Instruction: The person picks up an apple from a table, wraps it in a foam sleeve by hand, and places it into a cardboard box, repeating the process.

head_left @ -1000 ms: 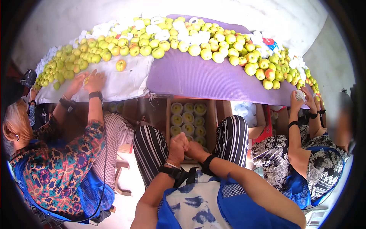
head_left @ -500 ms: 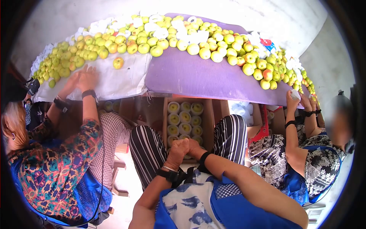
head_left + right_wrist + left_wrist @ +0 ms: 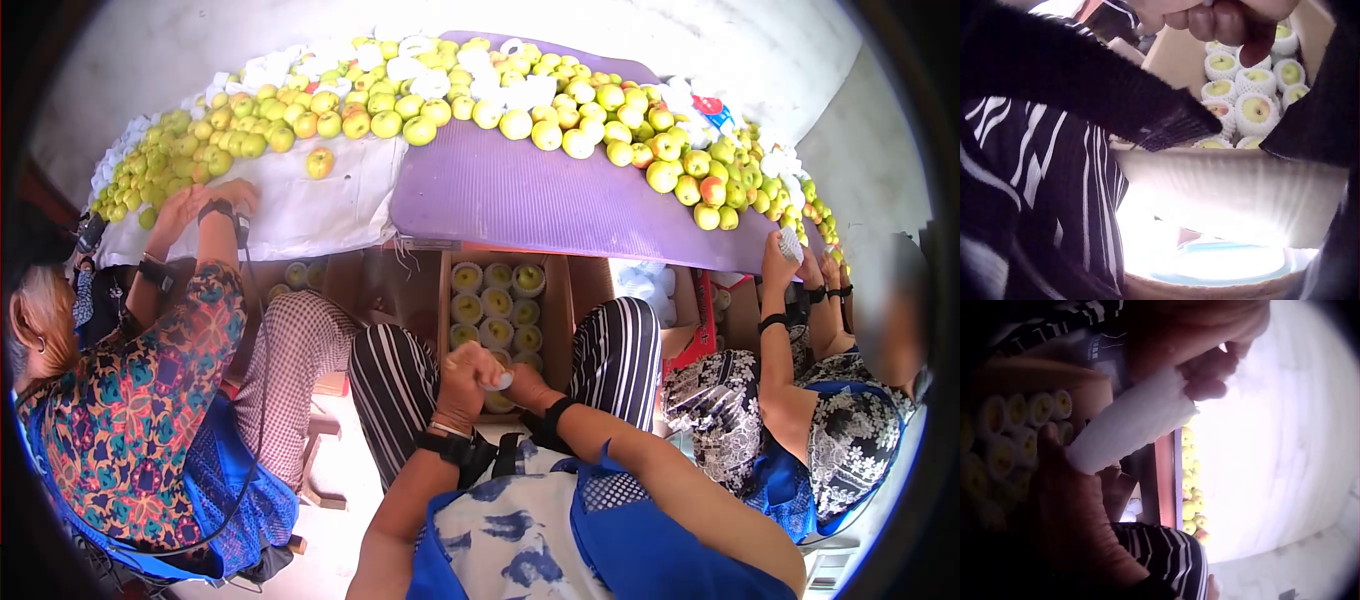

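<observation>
My left hand (image 3: 468, 380) grips one end of a white foam net sleeve (image 3: 1132, 419) over the near end of a cardboard box. The other end is held in my right hand (image 3: 530, 390). In the left wrist view the sleeve is drawn out into a long narrow tube between both hands. The head view shows only a small white bit of it. Below and beyond the hands, the cardboard box (image 3: 1166, 47) holds rows of green-yellow apples (image 3: 1256, 110), each in its own white foam net.
Loose apples (image 3: 385, 124) and white foam nets line the back of a table with a purple mat (image 3: 520, 195) and white cloth (image 3: 280, 200). One person (image 3: 130, 400) sits at my left, another (image 3: 830, 430) at my right holding a white net. My striped knees flank the box.
My hands were clasped close together; now they have drawn slightly apart, and white foam shows between them. The left neighbour's hands shifted on the cloth.
</observation>
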The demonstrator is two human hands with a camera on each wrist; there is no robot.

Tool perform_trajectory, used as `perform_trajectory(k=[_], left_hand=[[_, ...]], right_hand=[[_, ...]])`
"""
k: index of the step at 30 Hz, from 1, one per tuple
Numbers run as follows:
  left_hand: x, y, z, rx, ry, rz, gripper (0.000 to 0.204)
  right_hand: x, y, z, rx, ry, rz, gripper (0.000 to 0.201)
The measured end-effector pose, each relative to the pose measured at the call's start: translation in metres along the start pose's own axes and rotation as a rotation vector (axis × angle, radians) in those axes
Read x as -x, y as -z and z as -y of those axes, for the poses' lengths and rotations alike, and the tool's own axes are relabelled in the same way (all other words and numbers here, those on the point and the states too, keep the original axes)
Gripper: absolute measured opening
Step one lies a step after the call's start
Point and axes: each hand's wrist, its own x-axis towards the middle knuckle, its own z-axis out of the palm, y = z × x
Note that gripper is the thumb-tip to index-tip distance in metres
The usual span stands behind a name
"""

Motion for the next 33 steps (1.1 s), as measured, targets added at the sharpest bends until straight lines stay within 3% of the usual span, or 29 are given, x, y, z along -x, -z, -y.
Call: perform_trajectory(k=[2, 3, 5, 7, 9, 13, 18, 20, 21, 23, 24, 25, 27, 28, 30, 33], left_hand=[[-0.005, 0.01, -0.007, 0.237, -0.052, -0.134, 0.029], [-0.005, 0.011, -0.006, 0.235, -0.055, -0.138, 0.029], [-0.008, 0.011, -0.003, 0.051, -0.035, -0.341, 0.024], [-0.006, 0.012, 0.001, -0.01, -0.025, -0.311, 0.021], [-0.007, 0.016, 0.002, -0.257, 0.057, -0.208, 0.018], [-0.005, 0.006, -0.002, -0.311, 0.09, -0.163, 0.014], [-0.005, 0.019, 0.008, -0.454, 0.161, -0.195, 0.01], [-0.005, 0.019, 0.007, -0.501, 0.177, -0.167, 0.01], [-0.005, 0.016, 0.003, -0.496, 0.162, -0.238, 0.01], [-0.006, 0.019, 0.005, -0.488, 0.139, -0.302, 0.011], [-0.008, 0.024, 0.01, -0.42, 0.098, -0.404, 0.011], [-0.009, 0.027, 0.013, -0.347, 0.056, -0.505, 0.012], [-0.01, 0.028, 0.011, -0.324, 0.044, -0.546, 0.011], [-0.011, 0.026, 0.009, -0.317, 0.076, -0.6, 0.011], [-0.012, 0.03, 0.013, -0.305, 0.121, -0.635, 0.01], [-0.015, 0.035, 0.025, -0.168, 0.243, -0.647, 0.007]], right_hand=[[0.0, 0.001, -0.009, -0.154, -0.014, -0.011, 0.02], [0.0, 0.0, -0.009, -0.155, -0.011, -0.007, 0.02], [-0.003, 0.0, -0.011, -0.206, -0.023, -0.059, 0.022], [0.0, 0.008, -0.004, -0.223, -0.01, -0.104, 0.022], [0.004, 0.014, 0.004, -0.241, -0.001, -0.145, 0.023], [0.004, 0.02, 0.014, -0.197, -0.037, -0.09, 0.023], [-0.011, 0.0, -0.011, -0.3, -0.028, -0.079, 0.027], [-0.015, 0.0, -0.011, -0.235, -0.163, 0.051, 0.031], [-0.014, -0.001, -0.011, -0.232, -0.162, 0.037, 0.031], [-0.016, -0.002, -0.012, -0.209, -0.027, -0.06, 0.033], [-0.007, 0.025, 0.008, -0.179, -0.112, 0.039, 0.041], [-0.002, 0.043, 0.019, -0.173, -0.107, 0.031, 0.041], [0.005, 0.072, 0.033, 0.132, -0.232, 0.003, 0.046], [0.008, 0.09, 0.04, 0.14, -0.228, -0.003, 0.046], [0.011, 0.128, 0.051, 0.129, -0.197, -0.1, 0.049], [-0.002, 0.174, 0.045, -0.096, 0.06, -0.306, 0.033]])
